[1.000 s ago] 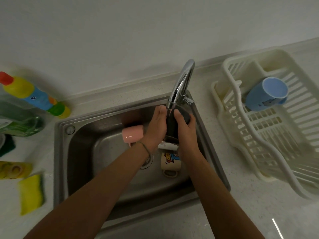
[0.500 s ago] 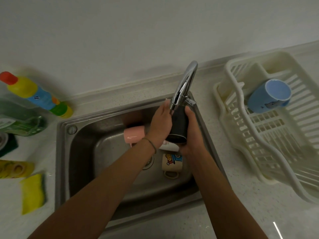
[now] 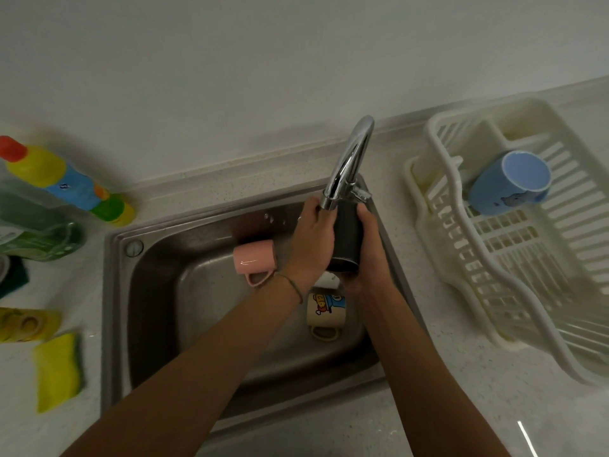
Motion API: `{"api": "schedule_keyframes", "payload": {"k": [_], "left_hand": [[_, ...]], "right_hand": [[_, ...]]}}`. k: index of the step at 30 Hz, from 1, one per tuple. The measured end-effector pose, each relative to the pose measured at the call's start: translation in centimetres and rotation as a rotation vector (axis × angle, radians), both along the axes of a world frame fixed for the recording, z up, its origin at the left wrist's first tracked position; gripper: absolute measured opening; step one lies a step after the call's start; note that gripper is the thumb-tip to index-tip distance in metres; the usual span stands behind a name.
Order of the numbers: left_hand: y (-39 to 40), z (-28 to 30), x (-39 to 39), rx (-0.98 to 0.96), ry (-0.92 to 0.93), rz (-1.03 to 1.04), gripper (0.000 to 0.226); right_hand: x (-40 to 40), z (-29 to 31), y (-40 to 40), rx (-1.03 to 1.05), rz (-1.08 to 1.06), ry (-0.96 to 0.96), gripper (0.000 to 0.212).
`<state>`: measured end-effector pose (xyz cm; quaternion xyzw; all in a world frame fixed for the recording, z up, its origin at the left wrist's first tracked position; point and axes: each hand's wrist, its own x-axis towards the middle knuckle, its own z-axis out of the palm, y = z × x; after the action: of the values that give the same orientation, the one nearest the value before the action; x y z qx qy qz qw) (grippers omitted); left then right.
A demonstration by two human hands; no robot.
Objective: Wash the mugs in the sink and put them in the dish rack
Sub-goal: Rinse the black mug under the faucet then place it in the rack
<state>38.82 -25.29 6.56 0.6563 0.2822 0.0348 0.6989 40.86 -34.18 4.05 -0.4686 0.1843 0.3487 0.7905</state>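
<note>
Forearms: both reach in from the bottom edge and meet over the sink [image 3: 118,291]; elbows are cut off.
Cartoon mug [image 3: 326,310]: lies on its side on the basin floor, handle toward the viewer, top edge tucked under the wrists.
White piece [image 3: 328,280]: a sliver shows between the wrists, possibly another mug, too hidden to tell.
Pink mug [image 3: 253,257]: on its side, just left of the left wrist.
Left hand [image 3: 311,240]: curled around the dark mug's left side, thin band at the wrist.
Right hand [image 3: 370,250]: wrapped around the right side, fingertips out of sight behind it.
Dark mug [image 3: 346,240]: upright between both palms, right under the tap [image 3: 349,159]; its top is hidden by the spout.
Dish rack [image 3: 494,258]: on the counter to the right, blue mug [image 3: 510,183] lying inside, near corner cut off.
</note>
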Motion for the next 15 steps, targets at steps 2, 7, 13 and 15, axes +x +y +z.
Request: {"api": "schedule_keyframes", "payload": {"k": [2, 7, 13, 15], "left_hand": [[0.1, 0.5, -0.2, 0.011, -0.037, 0.006, 0.025], [2.2, 1.0, 0.9, -0.141, 0.105, 0.113, 0.059], [-0.1, 0.2, -0.7, -0.197, -0.045, 0.029, 0.014], [0.6, -0.2, -0.7, -0.192, -0.040, 0.000, 0.013]], "right_hand": [[0.0, 0.0, -0.2, 0.009, 0.012, -0.003, 0.086], [-0.6, 0.4, -0.6, 0.146, 0.063, -0.023, 0.065], [-0.4, 0.4, -0.5, 0.106, -0.008, 0.001, 0.055], [-0.5, -0.1, -0.4, 0.055, -0.004, 0.010, 0.057]]}}
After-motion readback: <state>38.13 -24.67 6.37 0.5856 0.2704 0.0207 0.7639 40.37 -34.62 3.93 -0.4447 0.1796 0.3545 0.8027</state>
